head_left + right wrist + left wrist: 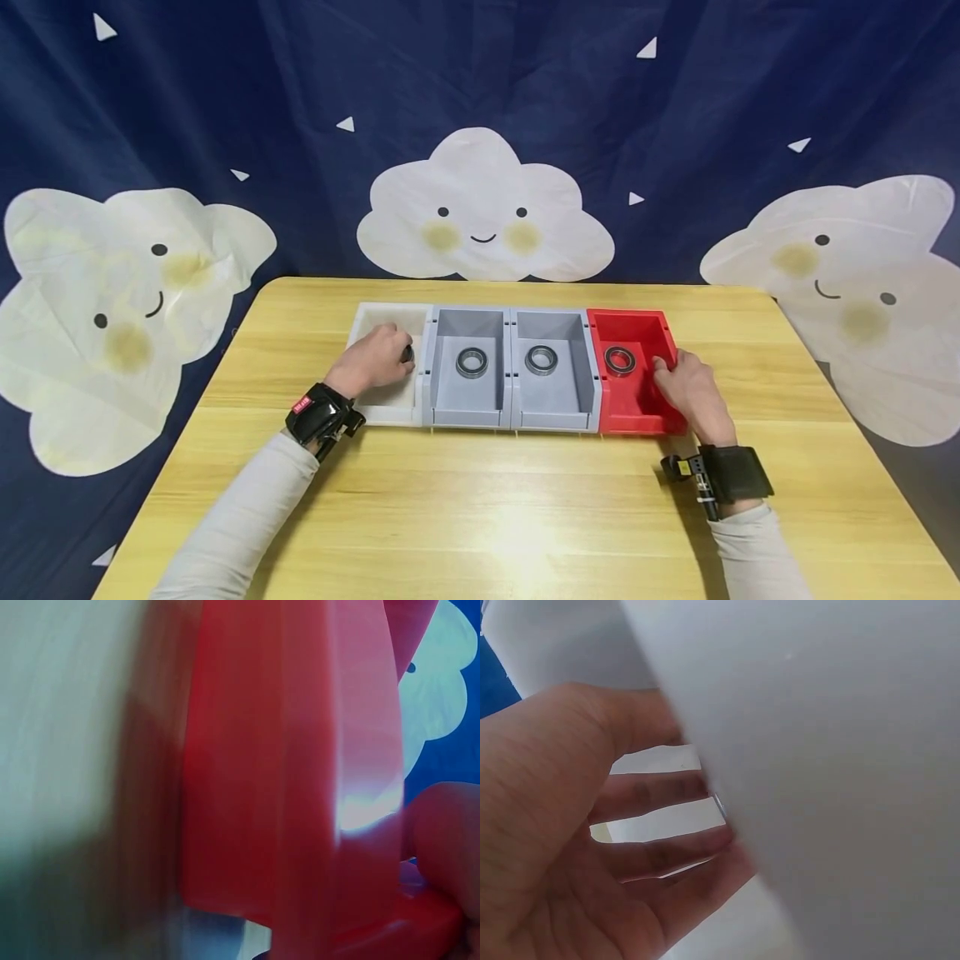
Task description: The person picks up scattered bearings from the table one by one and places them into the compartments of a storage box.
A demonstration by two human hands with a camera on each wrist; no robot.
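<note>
In the head view my left hand (377,358) reaches into the white bin (386,414) at the left end of the row. It holds a dark-rimmed ring bearing (407,354) at its fingertips. The left wrist view shows only a thin shiny edge of that bearing, as the bin wall hides the rest. My right hand (692,390) grips the right wall of the red bin (647,425), thumb on the inner side. Inside the red bin, a ring bearing (620,361) lies near the left wall.
Between the white and red bins stand two joined grey bins: the left grey bin (468,417) holds a bearing (472,362), the right grey bin (553,419) another bearing (542,360). All stand on a wooden table (480,500) before a blue cloud-print curtain (480,67).
</note>
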